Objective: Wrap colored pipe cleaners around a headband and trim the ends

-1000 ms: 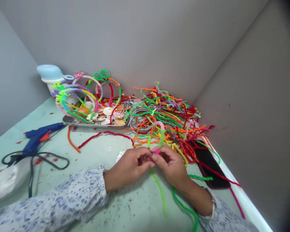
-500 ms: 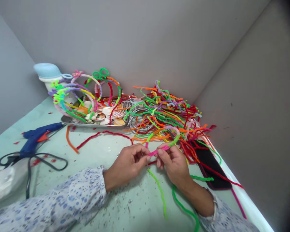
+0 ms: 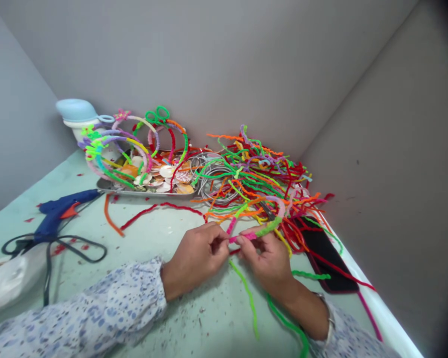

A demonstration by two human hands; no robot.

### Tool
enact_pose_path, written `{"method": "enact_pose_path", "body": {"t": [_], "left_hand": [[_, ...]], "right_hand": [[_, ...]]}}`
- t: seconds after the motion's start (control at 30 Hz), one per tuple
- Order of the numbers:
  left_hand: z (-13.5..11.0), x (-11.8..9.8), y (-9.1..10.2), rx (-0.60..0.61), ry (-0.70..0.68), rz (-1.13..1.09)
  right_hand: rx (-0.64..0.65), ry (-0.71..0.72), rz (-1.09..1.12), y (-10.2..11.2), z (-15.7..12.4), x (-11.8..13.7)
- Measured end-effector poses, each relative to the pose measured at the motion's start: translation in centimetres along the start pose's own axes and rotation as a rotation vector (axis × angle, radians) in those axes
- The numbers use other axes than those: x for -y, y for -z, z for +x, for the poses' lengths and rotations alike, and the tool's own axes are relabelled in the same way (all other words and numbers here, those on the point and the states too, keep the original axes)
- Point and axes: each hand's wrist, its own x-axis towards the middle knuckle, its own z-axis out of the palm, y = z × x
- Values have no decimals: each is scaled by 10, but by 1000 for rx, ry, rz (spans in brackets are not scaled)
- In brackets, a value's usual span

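Note:
My left hand and my right hand meet above the mint-green table top. Between their fingertips they pinch a pink pipe cleaner, which joins a lime-green length running up to the right. Its far end curves into the heap of multicoloured pipe cleaners just beyond my right hand. A loose green pipe cleaner lies under my hands, and another lies by my right wrist. My fingers hide part of the pink piece.
A metal tray holds seashells and coiled wire, with pipe-cleaner hoops at its back. A blue glue gun and its black cord lie left. A black phone sits right. Grey walls close the back and sides.
The pink and green pipe cleaner has swung from slanting up-right to nearly level, then lifted its green end rightward. My hands have drawn slightly closer, with the fingers still pinching it.

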Motion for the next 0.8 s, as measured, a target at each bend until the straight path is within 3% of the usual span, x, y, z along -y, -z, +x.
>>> {"method": "enact_pose_path", "body": {"t": [0.17,0.33,0.47,0.63,0.8], "left_hand": [[-3,2,-3,-34,-47,151],[-5,0,-3,-28,-70,213],[-1,-5,1,16,34,-110],[8,-2,2,224,350,-766],[11,1,2,343,483,-974]], "right_hand": [[-53,220,-209,1,1,9],[-20,322,-249,0,0,13],[-70,212,-167,3,1,11],[35,-27,305,5,-1,1],[80,-45,478,3,-3,-1]]}}
